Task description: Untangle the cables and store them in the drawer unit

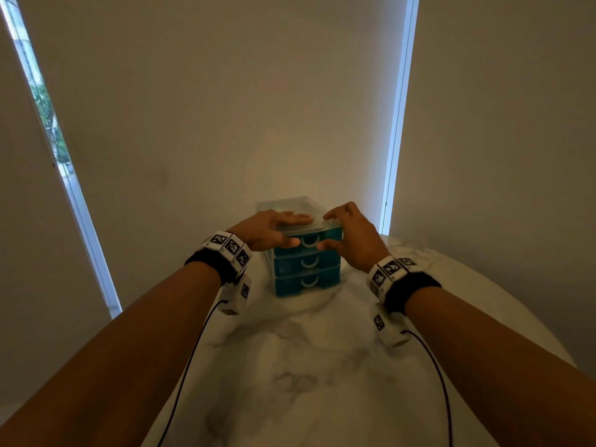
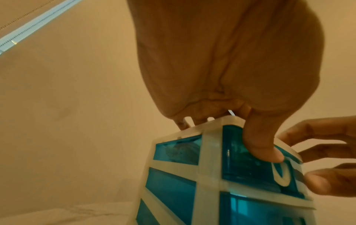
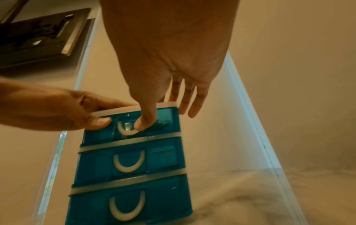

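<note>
The white-framed plastic unit of 3 blue drawers (image 1: 306,279) stands on the marble worktop (image 1: 306,366); no cable shows outside it. The left hand (image 1: 264,232) pinches its top edge; the right hand (image 1: 353,240), released, thumbs the top drawer (image 3: 165,115). Keep the frame braced.

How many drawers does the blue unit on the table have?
3, stacked in one column in the drawer unit: the top drawer, the middle drawer below it, and the bottom drawer nearest the table. None seems hidden.
</note>
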### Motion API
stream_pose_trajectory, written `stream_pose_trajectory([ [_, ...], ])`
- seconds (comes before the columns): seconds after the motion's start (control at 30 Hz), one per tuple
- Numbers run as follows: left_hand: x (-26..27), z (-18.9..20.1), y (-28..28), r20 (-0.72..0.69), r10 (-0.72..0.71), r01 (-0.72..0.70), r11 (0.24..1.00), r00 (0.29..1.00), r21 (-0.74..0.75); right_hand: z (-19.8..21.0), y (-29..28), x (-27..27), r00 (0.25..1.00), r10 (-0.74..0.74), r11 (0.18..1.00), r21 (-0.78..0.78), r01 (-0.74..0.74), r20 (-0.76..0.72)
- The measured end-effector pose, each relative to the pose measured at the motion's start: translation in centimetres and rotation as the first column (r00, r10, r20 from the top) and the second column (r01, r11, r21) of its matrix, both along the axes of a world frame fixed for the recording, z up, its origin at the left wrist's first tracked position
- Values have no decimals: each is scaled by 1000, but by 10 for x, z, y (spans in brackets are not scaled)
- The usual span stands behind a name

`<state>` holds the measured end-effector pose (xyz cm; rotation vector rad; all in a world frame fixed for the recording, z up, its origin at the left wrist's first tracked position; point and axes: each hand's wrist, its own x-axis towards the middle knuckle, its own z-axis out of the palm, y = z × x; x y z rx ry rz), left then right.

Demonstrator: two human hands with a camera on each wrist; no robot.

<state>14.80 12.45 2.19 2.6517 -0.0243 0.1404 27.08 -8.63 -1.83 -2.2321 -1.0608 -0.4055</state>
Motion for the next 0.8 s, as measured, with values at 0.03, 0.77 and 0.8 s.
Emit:
stream_pose_trajectory([
  [0.03, 2, 0, 1, -4, 11, -11, 1000, 1000, 14, -1, -9, 1, 1000, 18, 1000, 26, -18, -12],
  [0.77, 35, -20, 11, 245, 57, -146, 921, 968, 362, -5, -33, -72, 884, 139, 822, -445, -354, -446],
  [0.8, 28, -22, 11, 272, 23, -122, 929, 962, 351, -2, -51, -88, 850, 190, 842, -364, -399, -491],
])
